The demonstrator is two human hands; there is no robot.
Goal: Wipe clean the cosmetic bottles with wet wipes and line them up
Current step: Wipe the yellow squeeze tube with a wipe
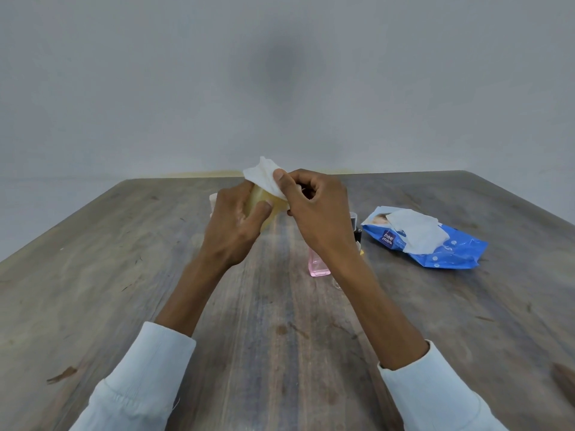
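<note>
My left hand [236, 225] grips a clear yellowish bottle [264, 202] above the middle of the table. My right hand [311, 206] pinches a white wet wipe [264, 175] against the top of that bottle, thumb on the wipe. A pink bottle [317, 265] stands on the table under my right wrist, partly hidden. A dark-capped bottle [355, 227] stands just right of my right hand, mostly covered. Behind my left hand a pale pink bottle [213, 202] peeks out.
A blue pack of wet wipes [448, 253] lies at the right, with one white wipe sticking out of its opening. The wooden table [124, 290] reaches to a grey wall at the back.
</note>
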